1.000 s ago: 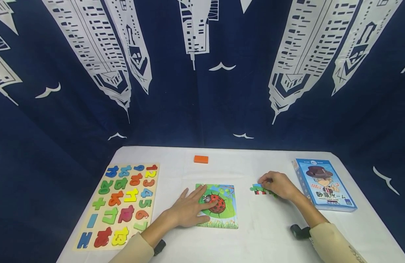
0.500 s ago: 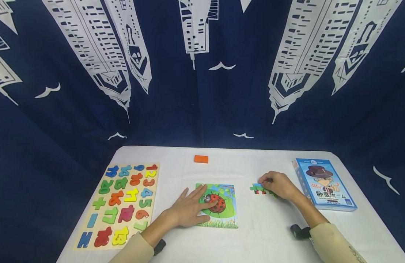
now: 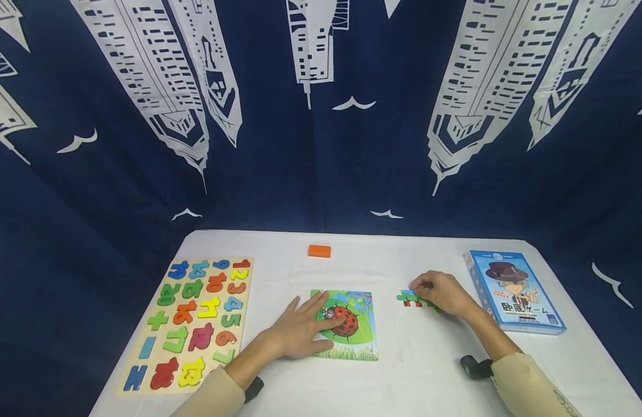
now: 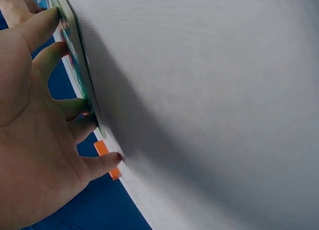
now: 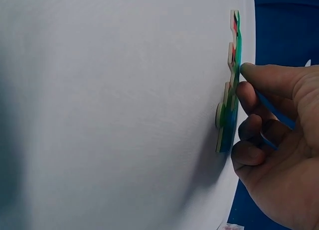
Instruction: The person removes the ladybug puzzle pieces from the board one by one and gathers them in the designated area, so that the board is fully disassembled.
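Note:
My left hand (image 3: 299, 331) lies flat with spread fingers on the square ladybug jigsaw puzzle (image 3: 358, 343), covering its left side. In the left wrist view, the puzzle (image 4: 82, 56) shows edge-on, with fingertips pressed to its face. To the right, my right hand (image 3: 443, 292) has bent fingers and a thumb at several jigsaw pieces (image 3: 408, 298), green and blue with red and black parts. From the right wrist, the jigsaw pieces (image 5: 227, 128) appear edge-on as a thin wooden row, thumb and fingertips right at their printed face. The hand hides some of the pieces in the head view.
A wooden number board (image 3: 248, 313) with coloured digits lies at the left. An orange block (image 3: 319, 251) sits near the back edge. At the right rests a blue game box (image 3: 516, 292). A dark blue printed curtain (image 3: 321, 162) hangs behind the white table (image 3: 389, 382).

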The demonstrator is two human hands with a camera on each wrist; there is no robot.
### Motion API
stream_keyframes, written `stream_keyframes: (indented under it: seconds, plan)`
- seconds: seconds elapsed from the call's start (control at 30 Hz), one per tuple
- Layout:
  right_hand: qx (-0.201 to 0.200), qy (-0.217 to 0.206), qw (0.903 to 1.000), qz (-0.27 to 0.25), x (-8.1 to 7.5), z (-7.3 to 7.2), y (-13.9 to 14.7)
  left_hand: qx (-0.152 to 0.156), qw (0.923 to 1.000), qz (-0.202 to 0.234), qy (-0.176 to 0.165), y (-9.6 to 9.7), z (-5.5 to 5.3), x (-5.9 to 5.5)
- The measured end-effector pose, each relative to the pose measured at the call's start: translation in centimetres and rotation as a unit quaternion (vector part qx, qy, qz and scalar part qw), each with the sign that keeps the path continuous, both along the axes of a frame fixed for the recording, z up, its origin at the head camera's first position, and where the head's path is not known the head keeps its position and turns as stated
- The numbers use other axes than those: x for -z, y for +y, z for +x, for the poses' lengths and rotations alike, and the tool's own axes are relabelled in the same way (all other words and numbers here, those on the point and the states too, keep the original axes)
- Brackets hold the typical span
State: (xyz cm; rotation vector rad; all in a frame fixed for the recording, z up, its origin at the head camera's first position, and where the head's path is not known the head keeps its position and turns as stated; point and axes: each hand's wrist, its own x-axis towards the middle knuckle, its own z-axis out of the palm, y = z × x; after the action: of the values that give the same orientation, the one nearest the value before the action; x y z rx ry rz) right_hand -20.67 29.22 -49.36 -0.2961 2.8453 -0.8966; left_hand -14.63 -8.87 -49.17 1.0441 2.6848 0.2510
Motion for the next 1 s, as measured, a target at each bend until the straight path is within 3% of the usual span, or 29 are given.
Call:
stream_keyframes:
  seconds: [0.3,0.43,0.7,0.83,1.0]
  plan:
    - [0.007,0.014,0.9993,-0.034,-0.5,0.0,-2.4,-0.002,0.9997,-0.001,0.026,-0.1,-0.1,-0.2]
    - [0.000,-0.027,0.9952,-0.094,-0.6,0.4,-4.9,-0.013,0.9993,0.013,0.031,0.1,-0.1,-0.2]
    - [-0.050,-0.113,0.9703,-0.208,-0.9,1.3,-10.6,-0.030,0.9986,0.009,0.043,0.4,-0.3,0.0]
    - [-0.090,-0.122,0.9675,-0.202,-1.0,1.4,-12.7,-0.044,0.9984,0.016,0.033,0.3,-0.3,0.0]
    - [-0.107,-0.110,0.9749,-0.162,-0.6,1.4,-14.4,-0.049,0.9985,0.023,0.012,0.0,-0.3,0.2]
